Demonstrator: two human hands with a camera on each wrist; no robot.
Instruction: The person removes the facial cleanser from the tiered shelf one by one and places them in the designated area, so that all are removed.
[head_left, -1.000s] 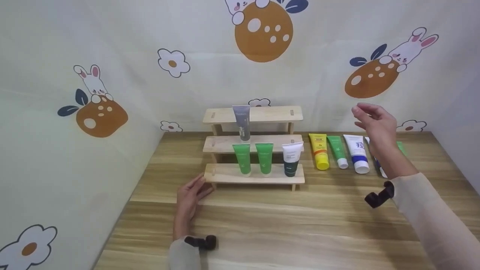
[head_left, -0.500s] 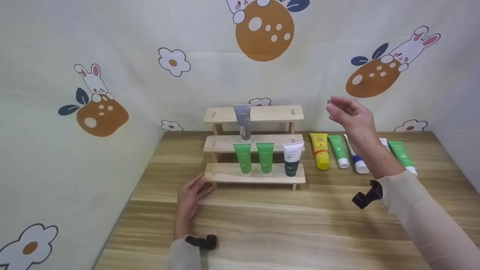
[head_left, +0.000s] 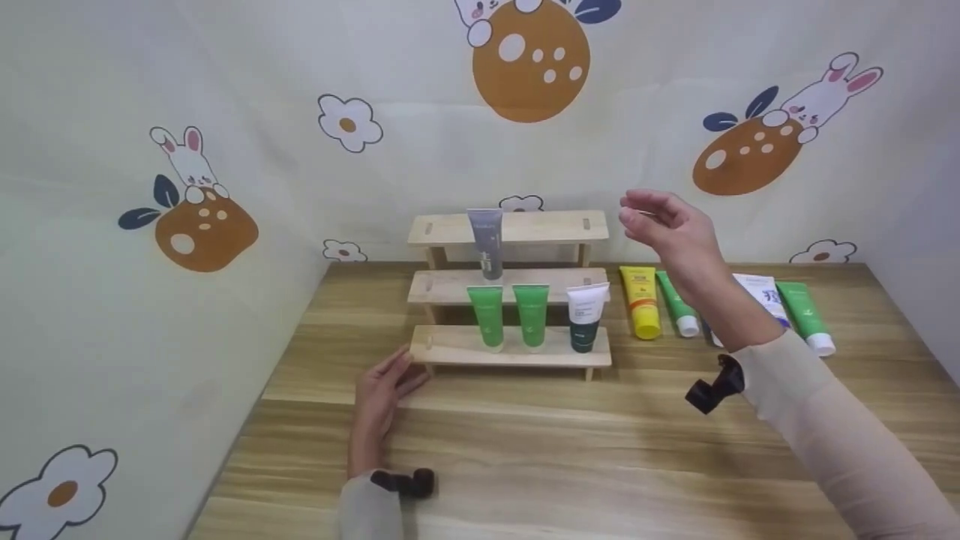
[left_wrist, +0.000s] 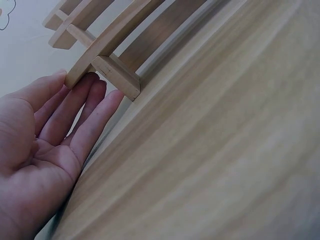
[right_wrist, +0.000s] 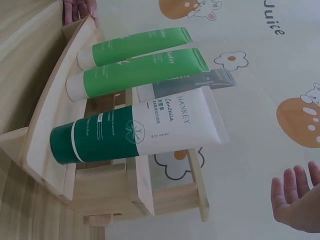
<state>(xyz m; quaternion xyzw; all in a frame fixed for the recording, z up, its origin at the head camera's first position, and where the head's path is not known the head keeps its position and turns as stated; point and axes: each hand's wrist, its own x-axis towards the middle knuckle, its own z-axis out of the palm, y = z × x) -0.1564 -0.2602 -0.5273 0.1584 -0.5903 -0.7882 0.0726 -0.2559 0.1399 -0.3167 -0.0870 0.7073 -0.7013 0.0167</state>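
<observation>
A three-step wooden shelf (head_left: 510, 356) stands on the table. My left hand (head_left: 380, 390) pinches the left end of its lowest step, thumb on top and fingers below, as the left wrist view shows. My right hand (head_left: 682, 244) hovers in the air to the right of the top step, fingers loosely bent and holding nothing. On the lowest step stand a green squeeze tube (head_left: 489, 315), a second green tube (head_left: 532, 315) and a white and dark green tube (right_wrist: 140, 125). A grey tube (head_left: 487, 247) stands upright on the middle step.
Right of the shelf, several tubes lie in a row on the wooden table (head_left: 510, 465): a yellow tube (head_left: 640, 304), a green tube (head_left: 679, 306), a white and blue tube (head_left: 759, 289), another green tube (head_left: 806, 315). My right forearm partly covers the row. A patterned cloth (head_left: 420, 172) hangs behind.
My right hand has moved left through the air, from above the right end of the tube row toward the shelf. My left hand and the tubes have stayed in place.
</observation>
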